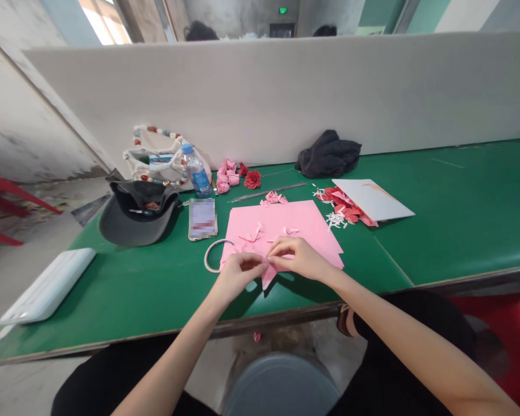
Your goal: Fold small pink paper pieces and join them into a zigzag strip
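Between both hands is a small folded piece of pink paper, its pointed end hanging down near the table's front. My left hand pinches it from the left, thumb and fingers closed. From the right, my right hand grips it in the same way, fingertips almost meeting the left ones. Under and behind the hands lies a stack of pink paper sheets. Several small pink paper pieces rest on that stack. A white ring-shaped roll sits at its left edge.
On the green table are a cap, a phone, a water bottle, pink paper flowers, a red paper flower, thin wires, a dark cloth and a white folder over red paper scraps. A panel stands behind.
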Tool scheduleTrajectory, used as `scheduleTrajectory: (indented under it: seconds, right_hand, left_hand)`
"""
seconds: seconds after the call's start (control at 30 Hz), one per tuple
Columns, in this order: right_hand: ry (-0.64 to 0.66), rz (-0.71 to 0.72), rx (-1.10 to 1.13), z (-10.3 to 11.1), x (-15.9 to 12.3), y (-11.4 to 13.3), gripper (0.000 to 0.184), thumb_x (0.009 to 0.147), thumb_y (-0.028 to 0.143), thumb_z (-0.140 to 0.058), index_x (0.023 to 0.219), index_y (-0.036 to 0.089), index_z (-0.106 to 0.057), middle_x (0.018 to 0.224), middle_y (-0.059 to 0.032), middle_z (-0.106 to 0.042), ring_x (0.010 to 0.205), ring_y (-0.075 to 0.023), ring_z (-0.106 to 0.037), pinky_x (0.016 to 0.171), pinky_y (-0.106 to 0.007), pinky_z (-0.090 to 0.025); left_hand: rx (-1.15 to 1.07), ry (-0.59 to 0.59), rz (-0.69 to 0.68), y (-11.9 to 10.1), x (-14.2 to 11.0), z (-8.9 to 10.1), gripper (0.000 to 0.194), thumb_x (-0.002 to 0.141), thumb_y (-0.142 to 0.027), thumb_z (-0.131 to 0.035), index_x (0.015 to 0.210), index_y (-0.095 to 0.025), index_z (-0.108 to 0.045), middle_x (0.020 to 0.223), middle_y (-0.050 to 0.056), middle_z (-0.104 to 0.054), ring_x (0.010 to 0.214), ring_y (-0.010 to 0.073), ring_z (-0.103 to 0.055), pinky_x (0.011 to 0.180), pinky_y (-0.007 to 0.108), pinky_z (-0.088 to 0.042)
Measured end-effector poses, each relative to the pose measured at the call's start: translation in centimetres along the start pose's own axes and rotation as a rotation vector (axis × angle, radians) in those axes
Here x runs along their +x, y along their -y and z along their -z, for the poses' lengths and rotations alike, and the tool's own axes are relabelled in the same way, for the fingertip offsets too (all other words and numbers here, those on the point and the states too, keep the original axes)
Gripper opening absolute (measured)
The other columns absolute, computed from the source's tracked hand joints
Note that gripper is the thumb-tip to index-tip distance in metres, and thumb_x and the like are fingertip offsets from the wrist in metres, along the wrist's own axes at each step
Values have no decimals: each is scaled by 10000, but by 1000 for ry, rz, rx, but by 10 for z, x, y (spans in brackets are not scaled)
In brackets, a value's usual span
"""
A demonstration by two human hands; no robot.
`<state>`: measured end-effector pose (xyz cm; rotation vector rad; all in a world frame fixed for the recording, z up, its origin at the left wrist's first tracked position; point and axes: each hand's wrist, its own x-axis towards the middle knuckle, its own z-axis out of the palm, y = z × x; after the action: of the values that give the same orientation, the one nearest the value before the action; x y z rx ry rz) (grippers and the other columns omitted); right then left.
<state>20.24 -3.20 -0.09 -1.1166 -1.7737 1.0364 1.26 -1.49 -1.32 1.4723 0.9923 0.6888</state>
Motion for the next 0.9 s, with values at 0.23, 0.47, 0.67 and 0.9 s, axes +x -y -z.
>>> scheduleTrajectory:
  seconds: [0.23,0.47,0.67,0.9]
  right_hand:
    - [-44,126,-174,-5,-2,1,129,762,104,-591,704,167,-687,828,-44,-668,792,-148,-626,735,-262,-501]
    - [-67,191,-303,-9,-4,-2,121,772,98,-563,724,189,-628,851,-44,-649,854,-175,-623,819,-301,-489]
    - [-81,212,-326,-4,-1,-6,114,788,113,-546,734,192,-607,848,-44,-643,816,-170,-610,787,-306,-485]
    - [-323,119,-522,56,10,-19,118,811,174,-530,742,167,-625,844,-71,-638,789,-184,-602,755,-312,-471]
  left_hand:
    - [-10,-15,-1,1,0,-2,259,677,-365,-727,778,-126,-713,743,53,-711,686,173,-651,676,267,-518]
    - [-16,-24,-19,-1,-1,-4,227,686,-347,-716,751,-131,-684,730,47,-686,684,166,-631,695,275,-514]
    - [-18,-8,-30,2,1,-2,216,698,-335,-707,779,-137,-672,740,45,-672,659,151,-608,644,255,-489]
    - [-42,-28,-19,6,2,0,264,709,-328,-698,881,-131,-658,842,71,-661,747,163,-610,667,259,-506]
